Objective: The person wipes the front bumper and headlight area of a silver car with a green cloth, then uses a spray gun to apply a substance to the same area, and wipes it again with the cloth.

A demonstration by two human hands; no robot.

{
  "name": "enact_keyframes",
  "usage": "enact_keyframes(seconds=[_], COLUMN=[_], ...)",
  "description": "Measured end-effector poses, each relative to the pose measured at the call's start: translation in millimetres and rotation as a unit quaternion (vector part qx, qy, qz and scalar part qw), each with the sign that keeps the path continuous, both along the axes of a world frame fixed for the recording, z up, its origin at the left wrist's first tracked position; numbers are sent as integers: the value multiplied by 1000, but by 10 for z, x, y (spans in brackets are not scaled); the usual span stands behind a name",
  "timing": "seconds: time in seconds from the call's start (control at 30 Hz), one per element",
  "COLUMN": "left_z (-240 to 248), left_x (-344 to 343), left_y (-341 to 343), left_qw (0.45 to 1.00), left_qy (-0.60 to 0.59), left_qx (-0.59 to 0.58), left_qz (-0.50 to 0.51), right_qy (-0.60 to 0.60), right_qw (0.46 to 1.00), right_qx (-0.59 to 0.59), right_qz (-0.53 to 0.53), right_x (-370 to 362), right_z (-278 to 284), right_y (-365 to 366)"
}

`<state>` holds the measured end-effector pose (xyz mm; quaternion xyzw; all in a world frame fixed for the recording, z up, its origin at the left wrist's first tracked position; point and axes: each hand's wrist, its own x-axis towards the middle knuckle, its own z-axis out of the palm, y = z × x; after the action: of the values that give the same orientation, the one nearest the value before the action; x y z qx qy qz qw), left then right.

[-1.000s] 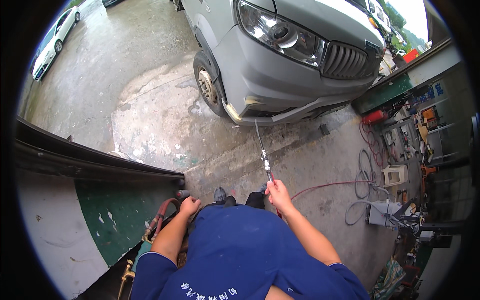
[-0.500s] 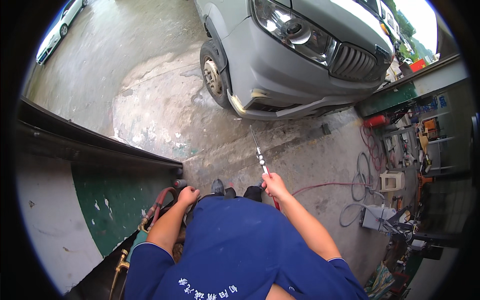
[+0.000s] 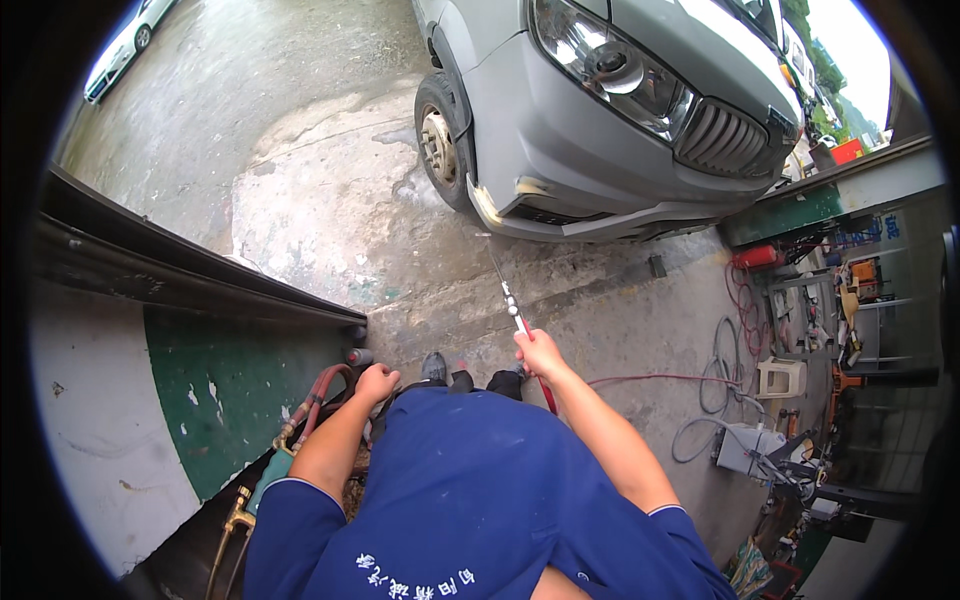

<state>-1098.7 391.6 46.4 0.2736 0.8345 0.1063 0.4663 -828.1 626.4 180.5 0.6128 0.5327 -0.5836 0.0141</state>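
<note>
My right hand (image 3: 539, 352) is closed round the handle of an air blow gun (image 3: 511, 304) with a long thin metal nozzle. The nozzle points away from me toward the front of a grey vehicle (image 3: 560, 140), its tip short of the bumper. From under my hand a red hose (image 3: 549, 396) runs down beside my body. My left hand (image 3: 377, 382) hangs by my left thigh with its fingers curled; whatever it may hold is hidden. A small grey and red canister (image 3: 360, 357) is just beyond it, near the wall.
Reddish hoses (image 3: 318, 388) and brass fittings (image 3: 239, 512) sit by my left arm. A dark door rail (image 3: 200, 275) edges the left side. At right are coiled hoses (image 3: 718, 365), a white stool (image 3: 783, 379), a grey box (image 3: 748, 449) and a red cylinder (image 3: 758, 257).
My right hand and the blow gun have moved slightly left. The vehicle sits a little lower and further right in the picture. My left hand has hardly moved.
</note>
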Motion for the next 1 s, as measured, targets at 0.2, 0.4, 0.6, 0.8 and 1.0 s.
enact_keyframes(seconds=[0.2, 0.4, 0.6, 0.8, 1.0], left_z=[11, -128, -84, -26, -21], left_x=[-9, -1, 6, -2, 0], left_y=[-27, -114, -73, 20, 30], left_qw=[1000, 1000, 999, 1000, 999], left_qy=[-15, 23, 24, -20, -33], left_qx=[-5, 17, 23, -12, -15], left_qz=[11, 10, 1, -12, -2], right_qy=[-12, -38, -33, -9, -33], right_qw=[999, 992, 985, 990, 991], right_qx=[4, -15, -10, 12, 41], right_qz=[-35, -121, -168, -142, -119], right_x=[72, 443, 600, 601, 592], right_z=[-96, -168, -209, -248, -229], right_y=[40, 141, 104, 61, 99])
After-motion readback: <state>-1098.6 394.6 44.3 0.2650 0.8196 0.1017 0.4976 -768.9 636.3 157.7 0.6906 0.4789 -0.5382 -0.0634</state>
